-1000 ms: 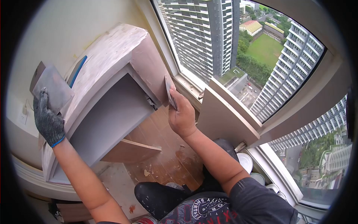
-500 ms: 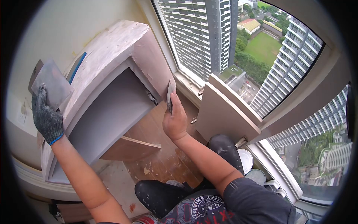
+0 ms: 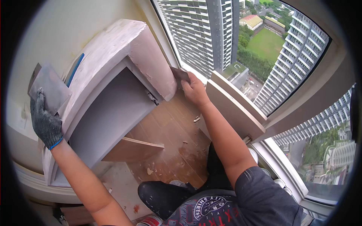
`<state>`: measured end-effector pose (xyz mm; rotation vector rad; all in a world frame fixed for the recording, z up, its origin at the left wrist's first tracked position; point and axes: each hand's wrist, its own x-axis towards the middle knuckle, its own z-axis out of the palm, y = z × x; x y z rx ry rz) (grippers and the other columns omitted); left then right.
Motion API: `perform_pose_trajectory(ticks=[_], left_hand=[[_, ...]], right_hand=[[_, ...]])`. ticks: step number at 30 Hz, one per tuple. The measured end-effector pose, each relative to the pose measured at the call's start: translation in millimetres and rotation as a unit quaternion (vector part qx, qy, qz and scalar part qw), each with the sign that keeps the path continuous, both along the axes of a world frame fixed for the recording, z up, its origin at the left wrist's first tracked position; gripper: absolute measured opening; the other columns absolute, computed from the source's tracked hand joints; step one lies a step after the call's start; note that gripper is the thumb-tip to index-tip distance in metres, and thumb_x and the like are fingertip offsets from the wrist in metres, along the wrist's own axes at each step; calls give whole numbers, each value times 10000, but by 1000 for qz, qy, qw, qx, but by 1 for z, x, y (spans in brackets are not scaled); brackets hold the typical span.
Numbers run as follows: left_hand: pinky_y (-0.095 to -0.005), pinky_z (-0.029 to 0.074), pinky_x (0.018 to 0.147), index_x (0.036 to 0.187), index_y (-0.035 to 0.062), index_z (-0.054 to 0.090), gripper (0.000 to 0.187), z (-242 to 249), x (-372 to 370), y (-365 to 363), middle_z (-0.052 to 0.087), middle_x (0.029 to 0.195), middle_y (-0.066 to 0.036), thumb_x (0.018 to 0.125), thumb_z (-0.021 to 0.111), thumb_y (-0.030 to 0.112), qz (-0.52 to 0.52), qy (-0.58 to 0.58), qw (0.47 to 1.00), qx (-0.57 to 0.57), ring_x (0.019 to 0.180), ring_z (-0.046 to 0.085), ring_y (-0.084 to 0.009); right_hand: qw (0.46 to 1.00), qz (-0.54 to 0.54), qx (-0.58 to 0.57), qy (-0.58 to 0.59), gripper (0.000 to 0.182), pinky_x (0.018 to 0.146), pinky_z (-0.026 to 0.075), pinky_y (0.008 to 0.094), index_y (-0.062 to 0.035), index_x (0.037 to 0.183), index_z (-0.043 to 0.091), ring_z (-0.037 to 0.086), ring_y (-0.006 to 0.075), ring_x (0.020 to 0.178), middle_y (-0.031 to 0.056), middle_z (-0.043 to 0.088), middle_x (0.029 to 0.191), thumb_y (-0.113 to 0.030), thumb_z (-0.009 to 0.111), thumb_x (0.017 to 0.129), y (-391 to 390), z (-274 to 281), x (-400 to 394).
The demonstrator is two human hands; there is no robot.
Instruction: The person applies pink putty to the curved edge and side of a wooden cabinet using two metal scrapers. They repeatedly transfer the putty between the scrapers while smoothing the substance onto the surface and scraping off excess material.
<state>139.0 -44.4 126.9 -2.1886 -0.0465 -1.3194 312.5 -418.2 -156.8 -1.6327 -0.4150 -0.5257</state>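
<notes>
My left hand, in a dark knitted glove with a blue cuff, grips flat metal scraper plates at the left end of the cabinet. Bare, my right hand pinches a thin dark scraper blade, whose edge lies at the right side of the curved cabinet. Whitish filler coats the cabinet's top and side, and its front compartment stands open. A blue-edged tool leans on the cabinet top close to the wall.
Loose curved panels lean beneath the window at the right. Another panel lies under the cabinet on the wooden floor, among scraps and dust. A can is at the bottom edge, and white lids are beside the window sill.
My right hand has moved right and up with its blade, which has turned from upright to slanting across the cabinet's corner. My left hand has barely shifted.
</notes>
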Motion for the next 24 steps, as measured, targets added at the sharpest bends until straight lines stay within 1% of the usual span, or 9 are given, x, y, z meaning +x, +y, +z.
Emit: perform_pose_trajectory(ticks=[6, 10, 12, 14, 15, 17, 19, 22, 24], left_hand=[[-329, 434, 1087, 1315, 62, 612, 618, -1, 0, 9, 607, 1362, -102, 712, 631, -75, -7, -5, 1000, 1, 1294, 541, -288], [-330, 433, 1089, 1319, 63, 610, 626, 1, 1, 14, 607, 1361, -104, 709, 629, -76, -8, -3, 1000, 17, 1292, 541, -292], [-330, 423, 1097, 1322, 49, 605, 624, 2, 0, 14, 602, 1368, -112, 707, 668, -38, 0, 6, 1000, 15, 1295, 539, -295], [-330, 402, 1114, 1326, 24, 596, 640, 2, -1, 14, 590, 1381, -126, 704, 746, 36, 26, 21, 999, 6, 1301, 534, -298], [-333, 417, 1101, 1322, 34, 600, 629, 1, -1, 12, 598, 1373, -115, 704, 707, 3, 18, 13, 1000, 3, 1296, 537, -297], [-340, 447, 1075, 1314, 55, 610, 624, 0, 1, 9, 612, 1356, -94, 703, 629, -64, 3, -2, 1000, -1, 1286, 543, -296], [-341, 451, 1070, 1313, 56, 611, 623, 1, 2, 17, 616, 1351, -87, 702, 632, -60, -6, 5, 1000, 15, 1285, 544, -297], [-343, 453, 1066, 1311, 54, 611, 617, 1, 0, 22, 622, 1344, -79, 704, 637, -53, 9, 9, 999, 37, 1282, 546, -299], [-344, 454, 1065, 1307, 53, 613, 610, 2, 1, 20, 625, 1341, -75, 706, 642, -49, 11, 8, 999, 42, 1279, 547, -301]], right_hand=[[998, 14, 38, 58, 311, 828, 499, 430, -29, 1177, 586, 638, 407, 944, 238, 671, 985, -9, 556, 869, -1, 7, -47], [998, -47, 30, -15, 441, 920, 508, 432, -20, 1238, 566, 635, 384, 1081, 228, 649, 1175, 57, 570, 805, 30, -9, -77], [993, -96, 25, -59, 492, 971, 503, 434, -13, 1260, 557, 618, 378, 1149, 225, 622, 1263, 76, 577, 776, 47, -12, -95], [993, -88, 25, -70, 520, 998, 493, 431, -3, 1270, 552, 602, 380, 1183, 226, 608, 1293, 89, 582, 759, 56, -15, -111], [993, -84, 25, -75, 535, 1012, 488, 430, 2, 1275, 549, 593, 382, 1200, 226, 602, 1307, 96, 584, 750, 58, -15, -115], [994, -81, 41, -58, 519, 972, 500, 424, -9, 1292, 546, 618, 378, 1136, 223, 622, 1265, 96, 568, 785, 51, -15, -115], [995, -75, 57, -41, 503, 932, 513, 419, -20, 1310, 543, 642, 374, 1072, 220, 643, 1223, 97, 553, 820, 43, -15, -114], [994, -86, 59, 45, 464, 874, 519, 420, -27, 1319, 540, 650, 374, 1004, 219, 660, 1163, 81, 525, 868, 28, -11, -90], [992, -105, 62, 21, 454, 851, 518, 428, -26, 1318, 538, 648, 379, 987, 220, 664, 1132, 72, 520, 875, 30, -5, -80]])
